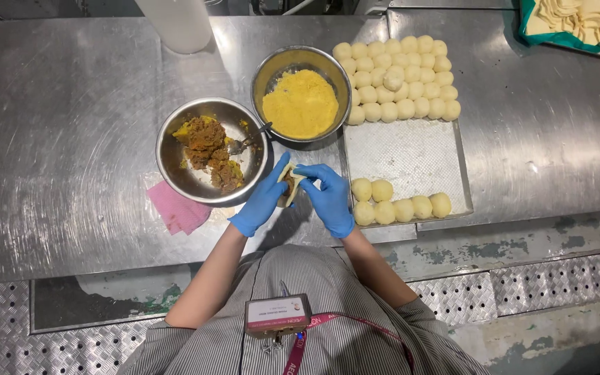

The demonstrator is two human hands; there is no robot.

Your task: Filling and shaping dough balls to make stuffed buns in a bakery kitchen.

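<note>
Hands: both in blue gloves, meeting just above the steel counter's front edge, forearms angled in from below.
Left hand [262, 201]: palm cupped up, fingers curled under the small pale dough piece with brown filling [289, 186], so it's closed on it.
Right hand [329, 198]: fingertips pinching the same dough piece from the other side.
Dough spot: between both hands, just below the two bowls.
Left bowl: round steel bowl of brown-orange filling [210, 149] with a spoon in it, pink cloth [177, 208] beside it.
Back bowl: steel bowl of yellow crumbs [301, 94].
Tray: flat perforated metal tray [411, 156], pale dough balls [397, 76] at its far end, a few near the right hand.
</note>
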